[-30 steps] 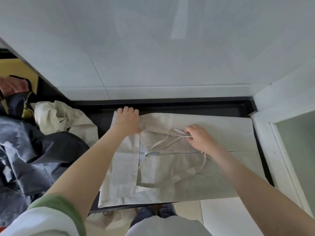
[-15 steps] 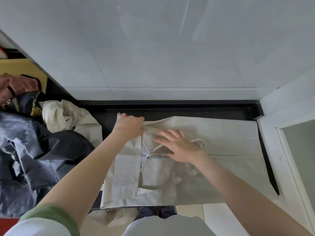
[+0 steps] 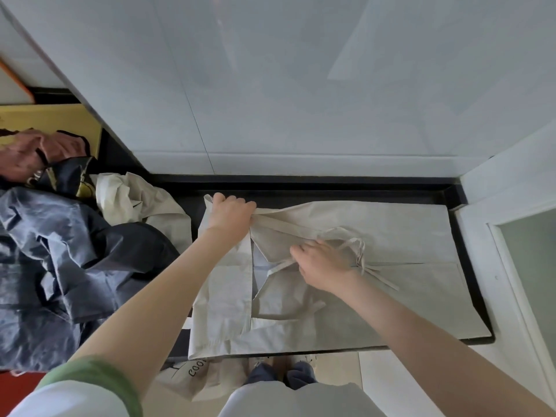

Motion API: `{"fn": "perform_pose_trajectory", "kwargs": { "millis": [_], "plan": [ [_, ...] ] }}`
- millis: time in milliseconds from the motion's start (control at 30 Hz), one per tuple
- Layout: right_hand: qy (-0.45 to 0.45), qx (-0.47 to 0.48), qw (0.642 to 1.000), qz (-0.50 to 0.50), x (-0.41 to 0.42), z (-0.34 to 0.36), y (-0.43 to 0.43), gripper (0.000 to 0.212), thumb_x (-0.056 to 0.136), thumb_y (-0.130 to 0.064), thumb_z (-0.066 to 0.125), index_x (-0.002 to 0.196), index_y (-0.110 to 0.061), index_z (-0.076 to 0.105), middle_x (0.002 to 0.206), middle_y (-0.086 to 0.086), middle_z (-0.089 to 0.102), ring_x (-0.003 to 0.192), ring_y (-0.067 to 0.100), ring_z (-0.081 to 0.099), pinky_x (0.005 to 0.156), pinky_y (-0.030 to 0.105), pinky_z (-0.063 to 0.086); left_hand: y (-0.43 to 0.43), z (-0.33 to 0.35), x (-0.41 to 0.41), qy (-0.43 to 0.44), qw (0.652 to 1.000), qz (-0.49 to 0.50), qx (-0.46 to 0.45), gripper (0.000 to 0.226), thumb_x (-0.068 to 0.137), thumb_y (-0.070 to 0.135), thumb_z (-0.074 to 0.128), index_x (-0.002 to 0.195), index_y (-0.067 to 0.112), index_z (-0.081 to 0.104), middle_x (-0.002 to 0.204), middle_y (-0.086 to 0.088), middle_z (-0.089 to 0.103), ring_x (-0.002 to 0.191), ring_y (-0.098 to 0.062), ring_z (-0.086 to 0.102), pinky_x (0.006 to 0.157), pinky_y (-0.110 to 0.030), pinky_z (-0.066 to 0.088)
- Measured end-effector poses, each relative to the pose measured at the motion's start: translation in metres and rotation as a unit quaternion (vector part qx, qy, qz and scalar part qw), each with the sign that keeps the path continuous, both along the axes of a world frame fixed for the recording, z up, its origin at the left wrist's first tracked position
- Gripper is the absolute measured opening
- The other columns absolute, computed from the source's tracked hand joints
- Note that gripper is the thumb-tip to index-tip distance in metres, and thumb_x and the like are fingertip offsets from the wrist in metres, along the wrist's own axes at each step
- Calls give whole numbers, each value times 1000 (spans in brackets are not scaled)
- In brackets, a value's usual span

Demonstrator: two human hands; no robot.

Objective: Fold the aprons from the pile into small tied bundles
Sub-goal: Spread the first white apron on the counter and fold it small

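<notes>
**Pinning a cream apron flat, ready for the fold**

Lying flat across the black countertop point(image 3: 301, 195): one cream cotton apron point(image 3: 391, 305), covering most of the surface from left to right. Gripping the far left corner with the left hand point(image 3: 230, 216), fingers curled tight round the hem. Resting mid-cloth with the right hand point(image 3: 325, 264), fingers bent over a raised fold and a thin cream tie point(image 3: 380, 279). Pinching or merely pressing? Impossible to tell from this angle. Looping loose just beyond that wrist, the rest of the tie, tail trailing off to the right.

Judging the fabric now: light, soft, limp, quick to crease, no stiffness to hold a shape unaided. Probably prone to sliding on the smooth counter, so worth anchoring at one corner while smoothing with the other hand. Best taken by hems and corners, not mid-panel, for straight folds. Worth gathering the thin ties early and laying them on top: easily tangled, easily buried in a fold, and needed last for the knot.

Waiting off to the left: a heap of dark blue aprons point(image 3: 75, 266), a crumpled cream apron point(image 3: 132, 200) at its far edge, a pink cloth point(image 3: 21, 158) behind. No finished bundle in sight.
</notes>
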State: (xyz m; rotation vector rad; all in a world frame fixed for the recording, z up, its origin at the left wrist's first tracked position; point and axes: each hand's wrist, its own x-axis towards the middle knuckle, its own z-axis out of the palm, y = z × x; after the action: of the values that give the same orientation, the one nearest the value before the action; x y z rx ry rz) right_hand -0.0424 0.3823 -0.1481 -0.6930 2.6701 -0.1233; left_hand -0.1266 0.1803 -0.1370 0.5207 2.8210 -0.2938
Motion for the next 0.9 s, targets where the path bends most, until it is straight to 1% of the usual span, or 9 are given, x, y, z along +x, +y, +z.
{"fn": "perform_pose_trajectory", "kwargs": {
  "millis": [100,167,267,367,467,567,733,833,900],
  "plan": [
    [26,-40,996,-73,-12,26,0,14,96,-9,38,105,-8,48,102,11,59,96,29,54,70,34,29,-3,9,-2,33,999,2,19,9,99,23,40,98,20,48,84,2,43,79,-21,37,77,-33,22],
    [53,-81,989,-112,-20,40,4,13,95,-10,40,105,-7,48,93,11,60,87,31,56,65,33,27,-7,8,-1,72,995,11,63,5,93,16,49,91,19,52,80,1,43,77,-23,38,75,-33,18],
    [81,-164,957,-226,-26,59,14,11,95,-14,45,105,-9,43,72,9,53,70,32,53,58,36,32,-9,11,3,123,988,29,88,15,76,3,65,81,15,58,71,0,42,71,-25,47,72,-34,17],
    [118,-215,923,-296,-22,75,28,14,93,-10,47,105,-10,39,72,10,52,66,34,50,57,37,36,-7,18,11,153,985,31,79,31,53,-9,70,71,12,58,64,-2,43,61,-25,48,74,-36,20],
    [164,-231,903,-324,-11,82,39,15,96,-14,48,108,-10,40,65,-1,44,63,32,50,55,34,35,-8,24,17,200,976,11,85,39,34,-10,74,61,13,56,56,-2,44,51,-23,45,75,-38,22],
    [126,-188,911,-344,-2,82,46,22,97,-24,50,115,-15,43,63,-3,46,64,29,53,54,33,37,-8,24,20,203,977,4,68,41,32,-5,79,60,15,57,56,-1,44,50,-22,45,76,-40,23],
    [6,19,956,-291,16,75,56,19,95,-29,50,108,-16,47,69,-3,48,71,25,51,57,31,36,-9,17,26,213,975,26,63,37,40,-5,81,62,14,56,58,0,39,52,-21,39,77,-41,22],
    [-60,129,956,-255,29,70,63,15,93,-29,49,95,-15,49,74,-3,49,70,20,52,54,29,35,-12,14,26,190,976,57,93,28,58,-5,77,72,11,59,66,-1,33,61,-23,41,80,-40,20],
    [-66,164,947,-267,32,68,71,10,93,-21,48,93,-12,51,73,-3,46,73,20,52,53,27,33,-15,10,25,174,977,77,100,24,63,-7,73,77,8,60,68,-4,39,66,-26,46,82,-41,19]
  ]
}}
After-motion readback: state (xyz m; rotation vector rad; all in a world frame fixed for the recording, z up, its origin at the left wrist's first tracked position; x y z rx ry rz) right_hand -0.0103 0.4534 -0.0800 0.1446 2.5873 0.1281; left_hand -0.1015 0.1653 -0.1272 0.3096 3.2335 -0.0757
